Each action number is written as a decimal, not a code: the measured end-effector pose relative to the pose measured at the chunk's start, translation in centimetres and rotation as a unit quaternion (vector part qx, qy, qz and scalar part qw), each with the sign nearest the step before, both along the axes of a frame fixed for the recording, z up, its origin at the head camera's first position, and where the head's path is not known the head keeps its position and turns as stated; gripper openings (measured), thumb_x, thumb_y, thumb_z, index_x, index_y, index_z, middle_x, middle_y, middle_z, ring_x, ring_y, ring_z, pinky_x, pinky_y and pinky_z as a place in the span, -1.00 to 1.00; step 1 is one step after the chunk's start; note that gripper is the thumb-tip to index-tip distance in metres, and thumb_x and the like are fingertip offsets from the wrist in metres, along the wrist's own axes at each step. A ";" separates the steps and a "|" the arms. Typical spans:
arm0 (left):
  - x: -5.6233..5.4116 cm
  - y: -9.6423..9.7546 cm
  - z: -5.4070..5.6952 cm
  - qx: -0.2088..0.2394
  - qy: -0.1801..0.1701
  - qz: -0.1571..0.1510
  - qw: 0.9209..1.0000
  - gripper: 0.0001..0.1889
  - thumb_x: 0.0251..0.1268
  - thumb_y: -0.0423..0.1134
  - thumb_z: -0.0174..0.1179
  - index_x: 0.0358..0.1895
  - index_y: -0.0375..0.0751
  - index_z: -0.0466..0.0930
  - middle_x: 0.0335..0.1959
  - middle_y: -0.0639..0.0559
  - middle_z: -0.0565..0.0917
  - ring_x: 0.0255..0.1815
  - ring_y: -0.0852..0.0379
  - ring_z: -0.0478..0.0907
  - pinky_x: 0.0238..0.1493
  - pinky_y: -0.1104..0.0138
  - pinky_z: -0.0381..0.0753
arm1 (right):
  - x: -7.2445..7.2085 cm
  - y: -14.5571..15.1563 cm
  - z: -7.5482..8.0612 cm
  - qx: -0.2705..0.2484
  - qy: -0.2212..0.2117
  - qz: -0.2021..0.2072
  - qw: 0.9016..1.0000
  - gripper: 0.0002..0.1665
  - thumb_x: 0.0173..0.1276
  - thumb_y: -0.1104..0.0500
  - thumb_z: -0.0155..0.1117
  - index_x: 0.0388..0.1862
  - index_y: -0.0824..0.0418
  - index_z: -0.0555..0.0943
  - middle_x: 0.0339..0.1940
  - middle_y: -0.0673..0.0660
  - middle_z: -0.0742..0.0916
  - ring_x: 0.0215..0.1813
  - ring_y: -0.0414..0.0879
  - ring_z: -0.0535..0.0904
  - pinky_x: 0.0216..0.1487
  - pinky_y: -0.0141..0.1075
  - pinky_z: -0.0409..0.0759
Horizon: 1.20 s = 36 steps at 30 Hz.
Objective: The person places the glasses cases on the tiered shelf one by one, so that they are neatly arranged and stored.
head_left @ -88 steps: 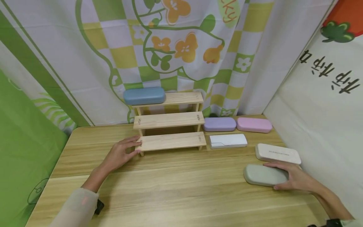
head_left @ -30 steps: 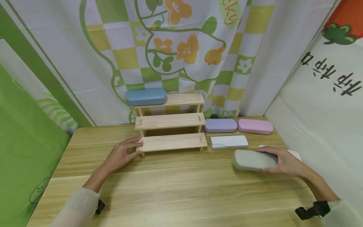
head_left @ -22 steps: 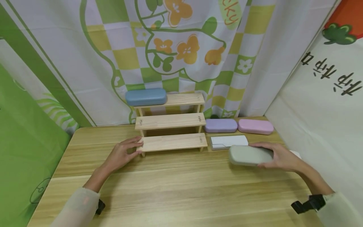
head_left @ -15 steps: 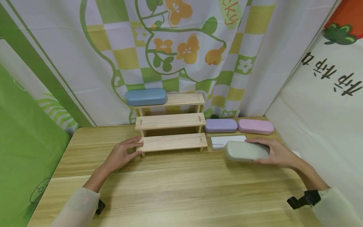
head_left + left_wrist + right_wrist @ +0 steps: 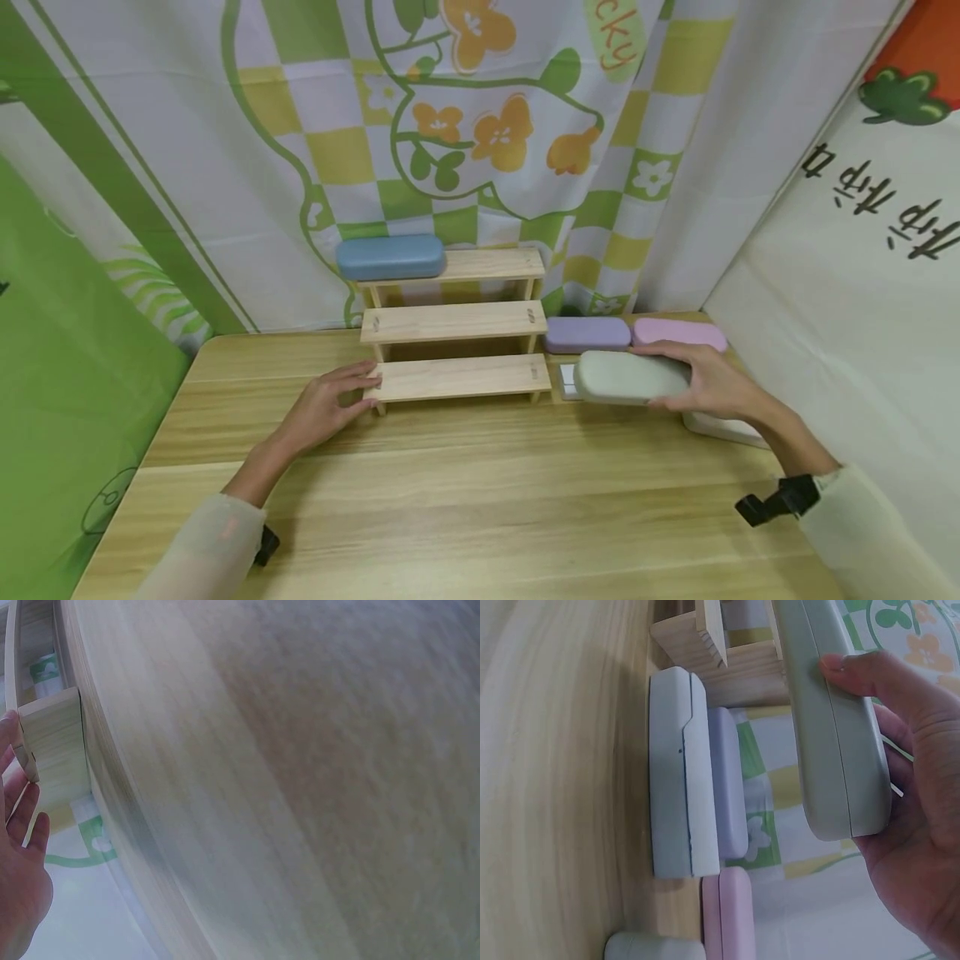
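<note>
My right hand (image 5: 708,379) grips a grey-green glasses case (image 5: 632,377) by its right end and holds it above the table. In the right wrist view the thumb lies across the side of the case (image 5: 836,742), which stays closed. My left hand (image 5: 324,408) holds the left end of the lowest step of a three-step wooden stand (image 5: 457,377); in the left wrist view the fingertips (image 5: 26,802) are at the end of that board. A blue glasses case (image 5: 390,257) lies on the left of the top step.
Right of the stand lie a purple case (image 5: 588,334) and a pink case (image 5: 678,332). A white case (image 5: 679,772) sits in front of them, mostly covered by the held case in the head view. A cream case (image 5: 726,428) is partly behind my right hand. A patterned curtain (image 5: 337,154) hangs behind the table.
My right hand has lifted the grey-green case off the table and carried it left and away from me, over the white case. My left hand stays on the stand.
</note>
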State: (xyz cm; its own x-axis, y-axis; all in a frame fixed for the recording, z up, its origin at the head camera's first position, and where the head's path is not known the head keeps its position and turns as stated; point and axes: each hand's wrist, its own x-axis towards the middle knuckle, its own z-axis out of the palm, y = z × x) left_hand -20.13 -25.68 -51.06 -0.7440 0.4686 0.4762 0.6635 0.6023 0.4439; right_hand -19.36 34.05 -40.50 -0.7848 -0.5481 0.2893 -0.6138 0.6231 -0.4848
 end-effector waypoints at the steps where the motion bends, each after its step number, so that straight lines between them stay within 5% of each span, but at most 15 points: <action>1: 0.0 0.0 0.0 0.001 0.001 -0.001 1.000 -0.59 0.13 -0.41 0.59 0.09 -0.31 0.80 0.30 -0.31 0.67 0.29 -0.31 0.65 0.19 -0.11 0.71 | -0.1 -0.1 0.0 0.001 0.002 -0.001 1.000 -0.10 -0.07 0.19 0.83 0.34 0.12 0.69 0.31 0.23 0.73 0.24 -0.42 0.49 0.08 -0.66 0.42; 11: 0.2 0.0 -0.1 0.006 0.001 -0.004 1.000 -0.58 0.11 -0.44 0.59 0.09 -0.33 0.80 0.30 -0.32 0.67 0.30 -0.32 0.64 0.20 -0.11 0.70 | -1.8 -1.5 0.8 -0.013 0.021 0.016 1.000 -0.12 -0.04 0.18 0.82 0.34 0.10 0.69 0.28 0.18 0.74 0.28 -0.32 0.52 0.10 -0.64 0.43; 19: 0.1 0.0 0.0 0.002 -0.002 -0.001 1.000 -0.60 0.14 -0.43 0.58 0.09 -0.31 0.80 0.30 -0.31 0.67 0.29 -0.31 0.65 0.20 -0.12 0.70 | -2.7 -2.6 1.5 0.001 0.002 0.002 1.000 -0.12 0.04 0.17 0.77 0.40 0.14 0.65 0.31 0.25 0.73 0.24 0.13 0.65 0.06 -0.52 0.55; 23: 0.1 0.0 0.0 0.002 -0.004 0.000 1.000 -0.60 0.14 -0.42 0.58 0.09 -0.32 0.80 0.30 -0.31 0.67 0.29 -0.31 0.65 0.21 -0.12 0.70 | -3.2 -3.3 1.9 -0.007 -0.020 -0.003 1.000 -0.13 0.10 0.16 0.75 0.42 0.11 0.63 0.34 0.24 0.72 0.18 0.09 0.65 -0.04 -0.41 0.62; 29: 0.0 0.1 0.1 0.003 -0.007 0.000 1.000 -0.59 0.15 -0.42 0.58 0.10 -0.32 0.80 0.31 -0.32 0.66 0.31 -0.31 0.64 0.23 -0.12 0.69 | -4.2 -4.3 2.4 -0.020 -0.037 -0.007 0.999 -0.15 0.11 0.17 0.74 0.42 0.11 0.64 0.39 0.24 0.69 0.34 0.15 0.60 0.13 -0.51 0.53; 36: 0.1 0.1 0.2 0.004 -0.013 0.002 1.000 -0.59 0.14 -0.42 0.58 0.10 -0.33 0.80 0.31 -0.32 0.66 0.30 -0.32 0.64 0.23 -0.11 0.69 | -5.2 -5.6 3.0 -0.032 -0.024 -0.001 0.999 -0.16 0.06 0.21 0.75 0.38 0.14 0.66 0.32 0.28 0.72 0.17 0.08 0.64 0.01 -0.40 0.59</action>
State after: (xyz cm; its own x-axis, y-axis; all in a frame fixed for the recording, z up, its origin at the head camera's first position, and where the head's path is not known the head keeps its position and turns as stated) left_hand -20.04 -25.60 -50.87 -0.7583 0.4620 0.4599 0.6490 0.6016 0.4657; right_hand -24.61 28.44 -37.53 -0.7997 -0.5279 0.2860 -0.5877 0.5906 -0.5530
